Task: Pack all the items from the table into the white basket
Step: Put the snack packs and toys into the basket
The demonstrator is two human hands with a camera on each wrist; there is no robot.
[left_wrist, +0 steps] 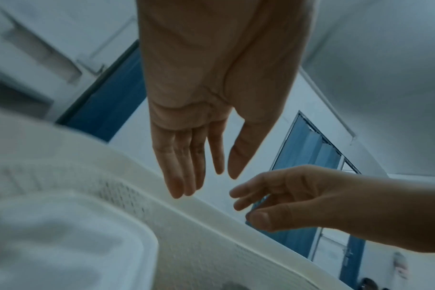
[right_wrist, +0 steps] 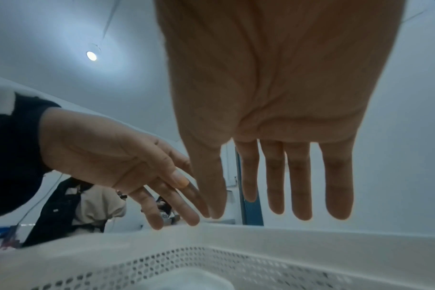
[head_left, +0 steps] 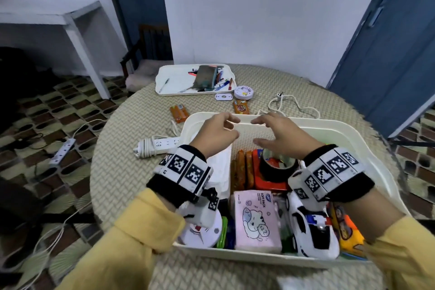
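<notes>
Hands: my left hand and right hand hover over the far rim of the white basket, fingers loosely spread, both holding nothing.
Basket: at 6 o'clock on the table, already holding the tissue pack, toy car and tape roll.
Left out: two orange snack packs, one at 11 o'clock and the other at 12, a power strip at 9, a white cable at 1.
Handling, my guess: snack packs light, crinkly, slippery; I'd pinch across the flat middle. Power strip stiff and heavier; I'd grasp its body, the cord being already coiled round it.
Cable: limp; I'd gather the loops first.
</notes>
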